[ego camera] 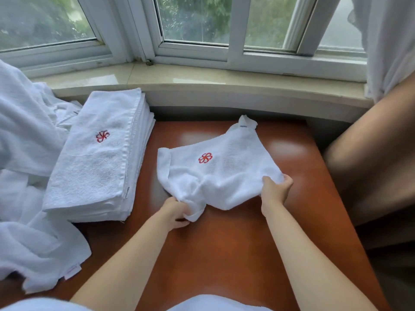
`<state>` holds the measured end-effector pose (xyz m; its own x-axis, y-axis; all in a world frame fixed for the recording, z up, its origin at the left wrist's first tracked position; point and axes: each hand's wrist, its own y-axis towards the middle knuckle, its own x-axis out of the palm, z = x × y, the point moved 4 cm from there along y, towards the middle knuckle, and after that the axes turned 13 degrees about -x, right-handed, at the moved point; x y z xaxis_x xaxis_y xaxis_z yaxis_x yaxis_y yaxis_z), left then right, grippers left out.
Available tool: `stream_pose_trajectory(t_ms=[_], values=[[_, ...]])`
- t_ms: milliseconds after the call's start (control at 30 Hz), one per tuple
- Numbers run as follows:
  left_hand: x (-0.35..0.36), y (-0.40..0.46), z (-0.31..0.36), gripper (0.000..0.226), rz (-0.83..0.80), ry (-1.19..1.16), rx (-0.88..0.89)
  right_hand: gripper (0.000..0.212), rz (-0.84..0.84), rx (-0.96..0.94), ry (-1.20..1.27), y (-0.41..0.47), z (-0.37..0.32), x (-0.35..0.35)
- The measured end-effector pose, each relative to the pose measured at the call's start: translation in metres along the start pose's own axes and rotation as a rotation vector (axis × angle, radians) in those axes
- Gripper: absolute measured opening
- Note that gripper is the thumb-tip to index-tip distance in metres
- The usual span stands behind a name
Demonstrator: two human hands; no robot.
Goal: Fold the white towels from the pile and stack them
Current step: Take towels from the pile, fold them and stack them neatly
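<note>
A small white towel point(215, 173) with a red flower logo lies loosely spread on the brown table point(224, 254), logo side up. My left hand point(176, 213) grips its near left corner, which is bunched. My right hand point(277, 188) pinches the near right corner. Left of the towel stands a stack of folded white towels point(98, 158), its top one showing the same red logo. A pile of unfolded white towels point(29, 221) spills over the table's left side.
A stone window sill point(202, 84) and window frames run along the far edge of the table. At the right hang a white curtain point(390, 41) and a brown drape point(377, 153).
</note>
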<state>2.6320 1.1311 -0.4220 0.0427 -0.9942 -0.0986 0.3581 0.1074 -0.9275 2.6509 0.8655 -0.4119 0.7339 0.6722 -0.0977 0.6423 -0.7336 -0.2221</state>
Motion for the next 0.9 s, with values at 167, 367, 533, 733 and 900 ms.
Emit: stream_pose_trajectory(t_ms=[167, 367, 533, 733, 900], values=[[-0.026, -0.029, 0.048, 0.033, 0.144, 0.209, 0.023, 0.020, -0.151, 0.009, 0.091, 0.006, -0.051, 0.006], [-0.061, -0.089, 0.097, 0.043, 0.580, -0.563, 0.680, 0.011, 0.076, -0.039, 0.364, -0.004, -0.120, -0.015], [-0.057, -0.104, 0.093, 0.046, 0.515, -0.413, 0.718, 0.008, -0.100, 0.008, 0.762, -0.023, -0.146, -0.028], [-0.055, -0.123, 0.098, 0.045, 0.265, 0.472, 0.488, 0.008, -0.087, -0.119, 0.776, -0.026, -0.157, -0.047], [-0.052, -0.129, 0.073, 0.069, 0.073, 1.116, 0.222, 0.007, 0.146, -0.101, 0.484, -0.019, -0.129, -0.063]])
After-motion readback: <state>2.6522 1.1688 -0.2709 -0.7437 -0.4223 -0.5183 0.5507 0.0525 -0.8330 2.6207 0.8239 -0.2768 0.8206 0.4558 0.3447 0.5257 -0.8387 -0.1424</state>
